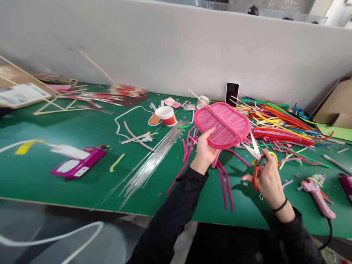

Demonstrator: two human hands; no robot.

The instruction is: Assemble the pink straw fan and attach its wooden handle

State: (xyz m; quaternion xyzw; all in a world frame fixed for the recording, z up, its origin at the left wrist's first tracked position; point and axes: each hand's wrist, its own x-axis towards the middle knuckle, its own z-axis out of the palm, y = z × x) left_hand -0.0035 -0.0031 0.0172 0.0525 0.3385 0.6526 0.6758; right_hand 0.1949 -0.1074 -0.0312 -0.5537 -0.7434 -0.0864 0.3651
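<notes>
My left hand grips the lower edge of a pink rounded panel, with the thumb on its face. The panel looks made of fuzzy pipe cleaners, with a thick rim and a bar across it. To its right, my right hand holds scissors with orange and yellow handles by the finger loops. Their blades are spread and point up towards the panel's lower right edge; I cannot tell whether they touch it. Below the panel, bent dark-pink pipe cleaners lie on the table.
Coloured pipe cleaners are heaped at right, near a pink glue gun. A phone leans on the partition. Thin metal wires, a paper cup and a purple power strip occupy the green table's left side.
</notes>
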